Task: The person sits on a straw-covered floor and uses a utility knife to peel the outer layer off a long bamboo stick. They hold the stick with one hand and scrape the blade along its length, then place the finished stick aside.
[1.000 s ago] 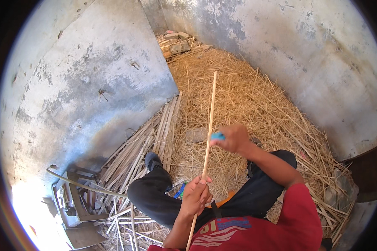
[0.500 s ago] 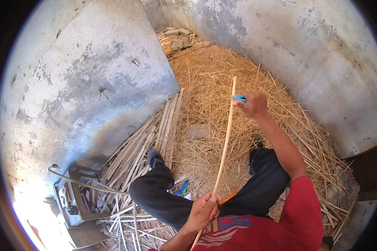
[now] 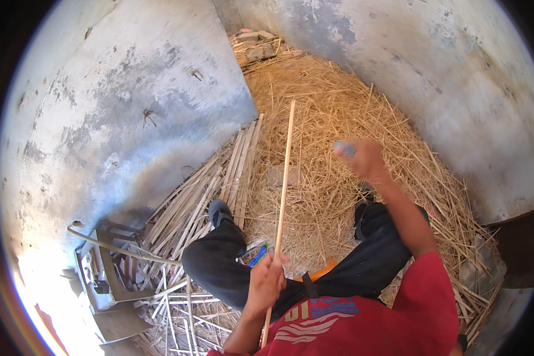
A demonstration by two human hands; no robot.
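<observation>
— Long pale bamboo stick (image 3: pixel 283 184), thin and straight, is that what the person is holding?

— Yes. It stands nearly upright over the heap of dry golden straw (image 3: pixel 338 118), its upper tip well above the seated person's knees, its lower end passing down in front of the red printed shirt (image 3: pixel 362 320).

— Which hand has it?

— The left hand (image 3: pixel 266 283). The fingers are curled tight round the stick low down, a closed fist just beside the black trousers (image 3: pixel 219 267).

— And the other hand?

— The right hand (image 3: pixel 362 159) is raised to the right of the stick, apart from it, over the straw. It's blurred, so I can only say the fingers seem closed on a small bluish thing (image 3: pixel 345 147); I can't tell what it is.

— What lies to the left of the stick?

— A pile of pale split bamboo strips (image 3: pixel 219 184) against the foot of the stained grey plaster wall (image 3: pixel 130 107). Farther left of the stick, by the wall, sits a grey metal frame (image 3: pixel 107 279).

— Anything near the fist?

— A blue strip (image 3: pixel 257 256) lies on the straw just left of the stick, and an orange piece (image 3: pixel 326 270) shows just right of it, between the legs.
</observation>
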